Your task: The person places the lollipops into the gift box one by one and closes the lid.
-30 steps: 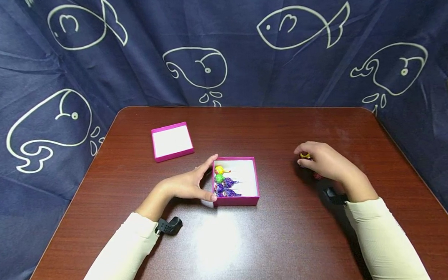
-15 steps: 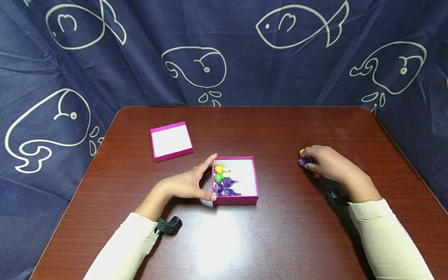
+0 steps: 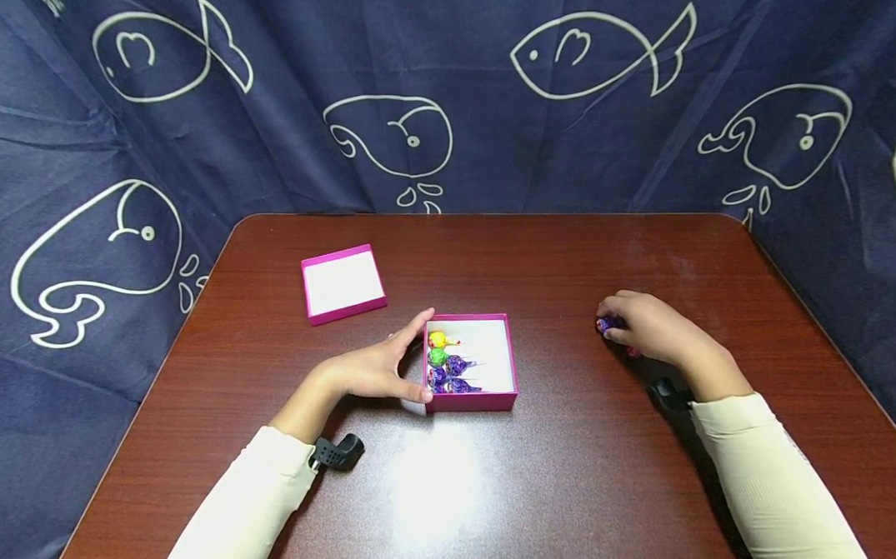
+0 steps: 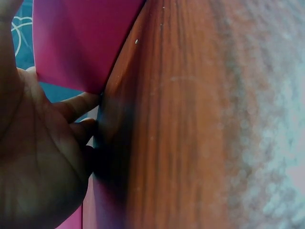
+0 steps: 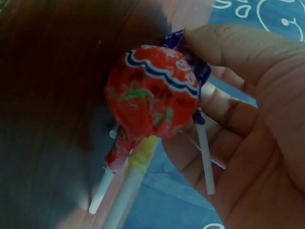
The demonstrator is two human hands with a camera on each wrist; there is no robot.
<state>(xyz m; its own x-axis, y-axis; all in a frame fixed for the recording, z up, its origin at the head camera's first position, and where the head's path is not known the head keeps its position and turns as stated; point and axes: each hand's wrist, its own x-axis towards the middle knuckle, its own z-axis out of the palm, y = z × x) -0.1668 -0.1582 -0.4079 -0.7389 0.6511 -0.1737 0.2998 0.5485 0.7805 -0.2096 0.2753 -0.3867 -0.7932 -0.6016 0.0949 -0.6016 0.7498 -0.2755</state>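
Head cam: R hand (image 3: pixel 649 327) now hides the yellow-wrapped lollipop (image 5: pixel 143 153) visible a moment ago, so picking prob. centres on the purple foil-wrapped ball lollipop (image 3: pixel 608 324) at desk's (image 3: pixel 560 441) R. Nearly closed, thumb + fingers pinch it, red-wrapped lollipop (image 5: pixel 152 93) alongside. L hand (image 3: pixel 369 370), spread wide, touches open magenta cardboard box (image 3: pixel 472 403).

I have the box (image 3: pixel 472 403) on the table (image 3: pixel 539 484); lollipops (image 3: pixel 458 364) lie inside, leftward; the lid (image 3: pixel 343 282) sits behind, left; more lollipops (image 3: pixel 608 324) rest right.
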